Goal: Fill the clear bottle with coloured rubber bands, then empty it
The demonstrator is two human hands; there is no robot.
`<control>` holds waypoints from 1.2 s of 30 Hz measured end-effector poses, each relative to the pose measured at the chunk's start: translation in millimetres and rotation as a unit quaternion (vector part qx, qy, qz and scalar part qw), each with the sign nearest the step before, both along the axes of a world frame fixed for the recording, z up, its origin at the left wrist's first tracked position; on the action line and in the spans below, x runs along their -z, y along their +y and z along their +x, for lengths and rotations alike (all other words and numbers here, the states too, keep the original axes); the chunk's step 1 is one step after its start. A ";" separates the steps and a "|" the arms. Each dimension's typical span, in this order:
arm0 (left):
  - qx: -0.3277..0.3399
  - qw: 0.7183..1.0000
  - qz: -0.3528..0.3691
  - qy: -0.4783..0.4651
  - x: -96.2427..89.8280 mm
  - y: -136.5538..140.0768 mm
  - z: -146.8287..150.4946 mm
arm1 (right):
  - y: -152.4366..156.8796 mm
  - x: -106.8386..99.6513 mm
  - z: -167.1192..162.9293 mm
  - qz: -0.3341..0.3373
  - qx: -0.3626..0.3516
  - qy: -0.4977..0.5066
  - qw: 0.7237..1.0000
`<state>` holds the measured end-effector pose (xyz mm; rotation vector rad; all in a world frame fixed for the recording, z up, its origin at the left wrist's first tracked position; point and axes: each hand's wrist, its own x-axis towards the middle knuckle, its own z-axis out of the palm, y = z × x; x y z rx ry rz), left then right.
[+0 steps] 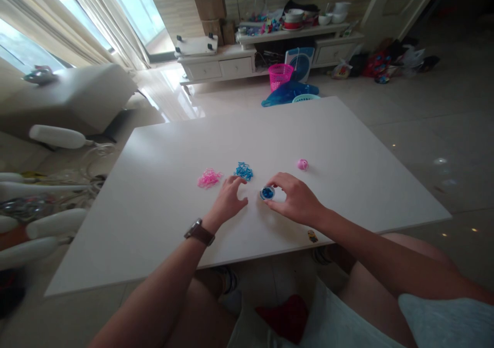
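Note:
My right hand grips a small round clear container between thumb and fingers, its mouth facing up. Small blue pieces lie inside it. My left hand, with a watch on the wrist, is open, thumb and fingers apart and nothing between them. Just beyond its fingertips is a loose pile of small blue pieces, too small to name surely. A similar pile of pink pieces lies to the left of it. Farther right on the table rests a small round pink thing.
The white table has a small yellow and dark figure near its front edge. Beyond the far edge are a pink basket and a blue bag on the floor. White lamp-like parts stand at the left.

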<state>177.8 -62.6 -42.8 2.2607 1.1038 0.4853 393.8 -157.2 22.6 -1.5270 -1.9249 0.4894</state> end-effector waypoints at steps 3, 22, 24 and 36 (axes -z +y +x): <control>-0.014 0.998 0.001 0.068 10.4 18.4 -14.0 | -2.3 1.3 2.0 0.010 -0.007 -0.039 0.999; -0.003 0.998 -0.037 0.046 34.1 27.7 -17.0 | -5.3 4.4 -0.5 0.013 -0.026 -0.087 0.996; -0.007 0.999 -0.029 0.020 33.6 31.1 -18.0 | -5.3 5.0 -0.8 0.009 -0.027 -0.089 0.996; -0.079 0.995 -0.009 0.055 30.8 27.1 -14.4 | -5.7 4.2 -3.3 0.001 -0.039 -0.114 0.993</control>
